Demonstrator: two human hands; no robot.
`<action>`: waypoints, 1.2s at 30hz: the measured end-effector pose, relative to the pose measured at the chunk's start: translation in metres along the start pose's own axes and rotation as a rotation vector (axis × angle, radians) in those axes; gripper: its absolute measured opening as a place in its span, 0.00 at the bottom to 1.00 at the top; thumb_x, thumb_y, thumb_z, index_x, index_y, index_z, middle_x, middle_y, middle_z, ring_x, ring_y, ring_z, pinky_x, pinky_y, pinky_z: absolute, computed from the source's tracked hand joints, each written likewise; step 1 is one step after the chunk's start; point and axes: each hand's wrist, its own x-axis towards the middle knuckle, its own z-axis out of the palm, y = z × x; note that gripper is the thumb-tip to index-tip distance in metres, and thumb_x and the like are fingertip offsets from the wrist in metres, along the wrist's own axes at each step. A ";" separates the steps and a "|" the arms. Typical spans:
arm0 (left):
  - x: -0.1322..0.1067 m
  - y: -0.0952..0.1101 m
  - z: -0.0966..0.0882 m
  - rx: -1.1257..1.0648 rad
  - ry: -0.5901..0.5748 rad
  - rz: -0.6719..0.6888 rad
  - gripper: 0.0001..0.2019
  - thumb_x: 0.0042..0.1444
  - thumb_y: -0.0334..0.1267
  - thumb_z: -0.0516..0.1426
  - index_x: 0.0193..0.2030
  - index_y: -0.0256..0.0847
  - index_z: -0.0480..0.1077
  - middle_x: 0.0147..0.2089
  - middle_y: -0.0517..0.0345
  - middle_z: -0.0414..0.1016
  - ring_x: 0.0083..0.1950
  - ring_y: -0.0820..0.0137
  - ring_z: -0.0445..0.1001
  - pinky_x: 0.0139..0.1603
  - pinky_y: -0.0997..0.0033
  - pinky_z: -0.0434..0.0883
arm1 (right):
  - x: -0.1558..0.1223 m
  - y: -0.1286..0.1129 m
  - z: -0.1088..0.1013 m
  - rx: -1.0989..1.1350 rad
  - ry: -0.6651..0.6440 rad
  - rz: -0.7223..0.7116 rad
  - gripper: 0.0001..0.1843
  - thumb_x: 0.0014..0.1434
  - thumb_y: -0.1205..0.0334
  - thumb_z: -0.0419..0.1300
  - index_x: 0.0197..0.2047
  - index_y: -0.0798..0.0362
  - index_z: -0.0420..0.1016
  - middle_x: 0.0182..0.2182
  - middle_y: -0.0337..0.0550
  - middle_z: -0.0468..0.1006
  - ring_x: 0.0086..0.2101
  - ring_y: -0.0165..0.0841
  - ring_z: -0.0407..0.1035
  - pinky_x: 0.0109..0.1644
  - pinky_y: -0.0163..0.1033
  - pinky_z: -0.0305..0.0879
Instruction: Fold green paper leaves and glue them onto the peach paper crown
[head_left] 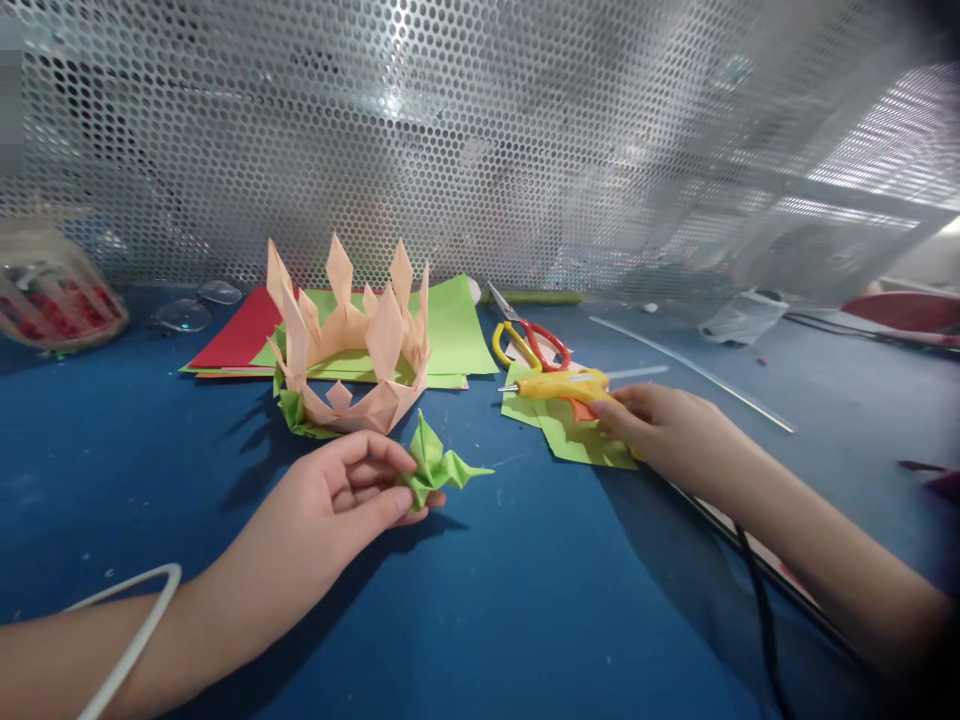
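Left fingers (386, 450) pinch a green origami piece (427, 465) (spiky); right fingers (624, 425) grip a glue gun (555, 385).

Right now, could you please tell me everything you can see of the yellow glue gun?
The glue gun has a yellow body, plastic by its look, with a metal-looking nozzle pointing left, an orange trigger underneath and a pale, translucent stick extending from its back end. The body is roughly level. The right hand holds its handle, mostly hiding it. It is above the light green paper pieces, just nearer than the scissors; whether it rests on the paper is unclear.
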 end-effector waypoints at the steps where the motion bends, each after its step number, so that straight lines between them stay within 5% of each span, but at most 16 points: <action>1: 0.000 0.000 0.000 -0.021 0.010 -0.009 0.08 0.46 0.32 0.65 0.32 0.40 0.70 0.31 0.63 0.81 0.38 0.69 0.82 0.40 0.79 0.76 | 0.001 0.000 0.000 0.033 0.002 0.008 0.17 0.54 0.47 0.56 0.27 0.51 0.78 0.19 0.44 0.76 0.20 0.39 0.69 0.23 0.39 0.55; 6: 0.001 -0.001 0.000 -0.057 0.035 -0.017 0.12 0.44 0.32 0.67 0.34 0.38 0.70 0.29 0.65 0.79 0.35 0.72 0.81 0.38 0.81 0.76 | -0.001 -0.007 -0.001 0.250 0.036 -0.026 0.22 0.54 0.42 0.55 0.41 0.51 0.75 0.31 0.46 0.80 0.29 0.42 0.74 0.29 0.41 0.66; 14: 0.003 0.000 0.000 -0.065 0.034 -0.033 0.10 0.46 0.33 0.67 0.30 0.38 0.69 0.24 0.68 0.76 0.26 0.78 0.77 0.29 0.85 0.75 | -0.021 -0.039 0.008 0.449 -0.054 -0.149 0.21 0.57 0.39 0.50 0.32 0.49 0.63 0.17 0.34 0.68 0.19 0.32 0.66 0.23 0.38 0.66; 20: 0.002 0.001 0.001 -0.041 0.063 -0.079 0.09 0.48 0.33 0.66 0.27 0.37 0.68 0.24 0.66 0.76 0.28 0.76 0.78 0.30 0.83 0.77 | -0.029 -0.046 0.018 0.368 0.091 -0.121 0.18 0.47 0.46 0.65 0.28 0.49 0.64 0.17 0.32 0.66 0.16 0.29 0.61 0.19 0.34 0.57; 28: 0.002 0.001 -0.001 -0.017 0.070 -0.103 0.09 0.49 0.33 0.66 0.28 0.37 0.68 0.24 0.66 0.76 0.27 0.77 0.78 0.29 0.84 0.76 | -0.042 -0.053 0.021 0.280 0.249 -0.196 0.10 0.43 0.53 0.59 0.23 0.48 0.63 0.15 0.36 0.69 0.15 0.31 0.62 0.17 0.35 0.58; 36: 0.004 0.000 -0.001 0.000 0.043 -0.110 0.09 0.49 0.33 0.65 0.29 0.37 0.68 0.25 0.66 0.76 0.28 0.76 0.78 0.29 0.83 0.75 | -0.048 -0.064 0.021 0.160 0.332 -0.263 0.12 0.37 0.55 0.54 0.16 0.44 0.50 0.07 0.31 0.57 0.10 0.27 0.51 0.13 0.34 0.47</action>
